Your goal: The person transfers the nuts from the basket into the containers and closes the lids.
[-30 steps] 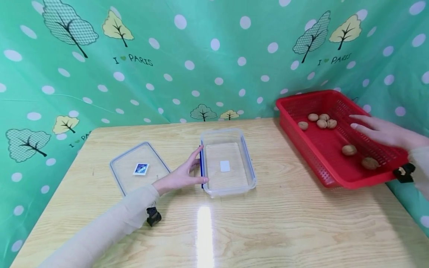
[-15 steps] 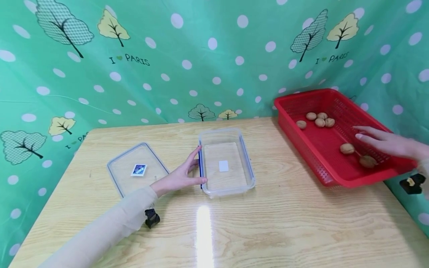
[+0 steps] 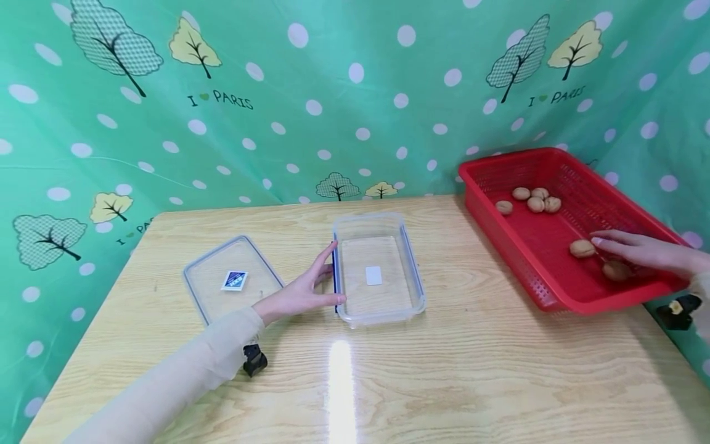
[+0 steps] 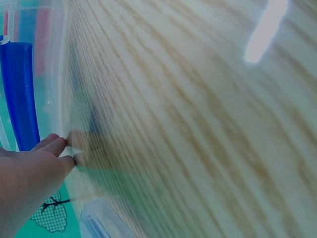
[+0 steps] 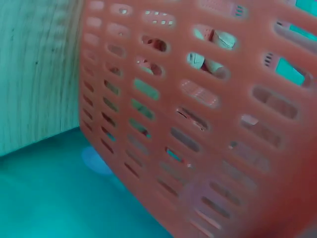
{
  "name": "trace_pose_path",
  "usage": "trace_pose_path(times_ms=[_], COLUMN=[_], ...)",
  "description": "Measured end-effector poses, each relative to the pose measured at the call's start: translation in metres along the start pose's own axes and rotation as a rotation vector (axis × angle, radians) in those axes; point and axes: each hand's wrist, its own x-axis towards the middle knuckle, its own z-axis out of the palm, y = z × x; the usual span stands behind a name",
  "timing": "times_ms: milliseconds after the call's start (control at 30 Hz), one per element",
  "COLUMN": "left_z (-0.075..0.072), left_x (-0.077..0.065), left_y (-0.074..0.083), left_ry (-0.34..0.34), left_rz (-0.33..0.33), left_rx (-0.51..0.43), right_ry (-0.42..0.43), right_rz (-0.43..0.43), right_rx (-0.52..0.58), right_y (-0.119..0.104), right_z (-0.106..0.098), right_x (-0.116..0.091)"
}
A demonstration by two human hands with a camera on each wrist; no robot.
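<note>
A clear plastic food container (image 3: pixel 377 253) with blue side clips stands on the wooden table, without a lid on it. My left hand (image 3: pixel 302 293) rests against its left side, thumb and fingers spread along the wall; the left wrist view shows the fingertips (image 4: pixel 58 145) beside a blue clip (image 4: pixel 21 94). Inside a red plastic basket (image 3: pixel 513 256), my right hand (image 3: pixel 646 251) hovers low with fairly straight fingers. Its fingertips are beside one walnut (image 3: pixel 582 248) and over another walnut (image 3: pixel 617 270). Basket wall (image 5: pixel 163 109) hides that hand in the right wrist view.
The container's lid (image 3: pixel 208 277), blue-edged with a blue and white label, lies flat left of the container, partly under the left forearm. Several more walnuts (image 3: pixel 535 204) lie at the basket's far end. A green patterned cloth (image 3: pixel 333 92) hangs behind the table.
My right hand has lowered into the basket, toward the two near walnuts. The left hand keeps its place at the container. The head view shifts slightly.
</note>
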Motion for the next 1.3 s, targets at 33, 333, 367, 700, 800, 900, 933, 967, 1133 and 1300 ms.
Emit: trace_pose_path(times_ms=[33, 333, 367, 700, 800, 900, 933, 967, 1133, 1300], left_z=[0.0, 0.0, 0.0, 0.0, -0.001, -0.003, -0.003, -0.003, -0.002, -0.003], left_x=[0.0, 0.0, 0.0, 0.0, 0.0, 0.0, 0.0, 0.0, 0.001, 0.0], left_y=[0.0, 0.001, 0.001, 0.0, -0.001, -0.001, -0.001, -0.001, 0.0, -0.001], left_ry=[-0.002, -0.007, -0.008, -0.012, -0.013, -0.013, -0.013, -0.014, -0.02, -0.011], left_rz=[0.0, 0.005, 0.007, 0.003, 0.007, -0.002, -0.004, -0.006, -0.009, -0.012], left_rx=[0.002, 0.004, 0.003, -0.003, 0.0, -0.001, -0.001, -0.002, -0.011, -0.014], right_ry=[-0.01, -0.038, -0.041, -0.014, 0.025, 0.042, 0.045, 0.05, 0.1, 0.166], right_rz=[-0.002, 0.001, -0.001, -0.102, -0.122, -0.127, -0.131, -0.138, -0.196, -0.174], right_rx=[0.011, 0.055, 0.064, 0.122, 0.07, 0.054, 0.056, 0.057, 0.024, -0.031], right_y=[0.001, 0.001, 0.001, -0.005, -0.008, -0.01, -0.01, -0.011, -0.018, -0.033], right_z=[0.0, 0.009, 0.01, 0.019, 0.022, 0.023, 0.024, 0.024, 0.026, 0.021], right_x=[0.001, 0.02, 0.021, 0.023, 0.024, 0.027, 0.027, 0.027, 0.022, 0.016])
